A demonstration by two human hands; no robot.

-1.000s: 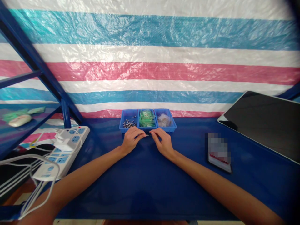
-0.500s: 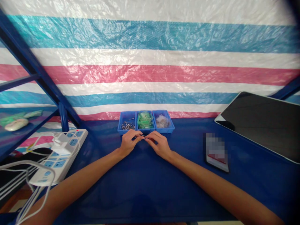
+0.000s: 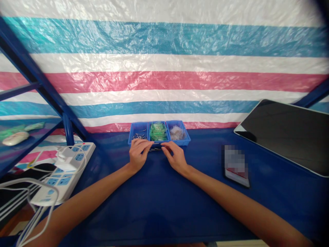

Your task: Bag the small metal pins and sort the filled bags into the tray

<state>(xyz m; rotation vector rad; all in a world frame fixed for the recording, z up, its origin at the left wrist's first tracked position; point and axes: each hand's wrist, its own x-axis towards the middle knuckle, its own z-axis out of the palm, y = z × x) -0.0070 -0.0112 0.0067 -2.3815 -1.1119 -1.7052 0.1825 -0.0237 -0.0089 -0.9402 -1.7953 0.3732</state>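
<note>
1. Plastic sheeting point(image 3: 180, 82) in white, blue and pink stripes hangs behind the table, probably as a screen.
2. Glossy blue table point(image 3: 159, 199): its near part is bare, which seems to leave the forearms room to lie.
3. Dark-screened panel point(image 3: 285, 133), lying at the far right, well apart from the hands, perhaps to keep it out of their way.
4. White power strip point(image 3: 70, 175), slanted along the left edge, likely so its cables can drop off that side.
5. Three blue bins point(image 3: 185, 141), side by side just beyond the fingers, presumably for a short reach. Metal pins, green packets point(image 3: 158, 131) and clear packets point(image 3: 177, 133) sit apart, one kind per bin.
6. Left hand point(image 3: 138, 154) and right hand point(image 3: 177, 157) face each other, fingers bent, thumbs near forefingers. Whether either grips anything, I cannot tell.
7. Phone point(image 3: 239, 169), partly pixelated, right of the right hand.
8. Slim metal pieces point(image 3: 155, 149), between the fingertips, in front of the bins, where both hands meet.
</note>
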